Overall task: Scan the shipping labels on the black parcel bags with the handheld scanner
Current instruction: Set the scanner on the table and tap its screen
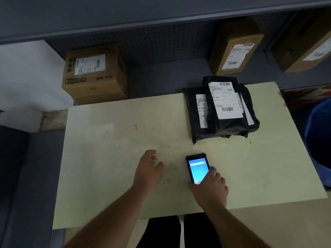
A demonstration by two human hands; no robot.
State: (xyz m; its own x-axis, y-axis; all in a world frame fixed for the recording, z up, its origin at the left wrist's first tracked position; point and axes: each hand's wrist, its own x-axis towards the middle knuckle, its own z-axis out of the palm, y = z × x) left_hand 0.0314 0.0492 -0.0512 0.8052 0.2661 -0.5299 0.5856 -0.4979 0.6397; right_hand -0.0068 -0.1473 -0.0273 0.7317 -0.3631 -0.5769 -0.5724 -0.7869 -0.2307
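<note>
A stack of black parcel bags (pixel 227 126) lies at the far right of the pale table (pixel 111 133), each with a white shipping label; the top label (pixel 224 101) faces up with barcodes showing. The handheld scanner (pixel 197 167), a black phone-like device with a lit blue screen, lies flat on the table near the front. My right hand (pixel 210 187) rests on its lower end, fingers over its edge. Left of the scanner, my left hand (pixel 147 169) hovers just above the table, holding nothing, fingers loosely apart.
A cardboard box (pixel 95 74) with a label stands on the shelf behind the table's left part. Two more labelled boxes (pixel 236 49) (pixel 308 45) stand at the back right. A blue container (pixel 318 140) sits beside the table's right edge.
</note>
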